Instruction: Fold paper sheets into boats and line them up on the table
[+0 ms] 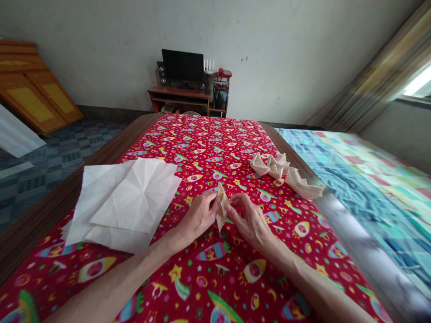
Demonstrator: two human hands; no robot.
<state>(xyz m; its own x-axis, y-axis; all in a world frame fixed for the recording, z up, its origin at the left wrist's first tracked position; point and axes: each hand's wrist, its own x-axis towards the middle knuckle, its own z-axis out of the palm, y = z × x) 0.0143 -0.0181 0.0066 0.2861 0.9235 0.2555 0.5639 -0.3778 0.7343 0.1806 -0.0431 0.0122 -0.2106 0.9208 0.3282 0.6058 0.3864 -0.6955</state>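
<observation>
A small folded paper piece (221, 207), cream-coloured and pointed at top and bottom, stands upright between my hands above the red cloth. My left hand (202, 211) pinches its left side with thumb and fingers. From the right, the thumb and fingers of my right hand (251, 220) are closed on its other edge. Off to the left lies a stack of white creased paper sheets (134, 197); the top one has fold lines spreading from its middle. Several folded paper boats (274, 166) sit in a group to the right of my hands.
A red patterned tablecloth (215, 278) covers the wooden table (111, 170). Beyond its far edge stands a desk (178, 93) with a monitor (182, 66), speakers and a red telephone (225, 72). A bed with a checked cover (377, 179) is at the right, a wooden cabinet (37, 89) at the left.
</observation>
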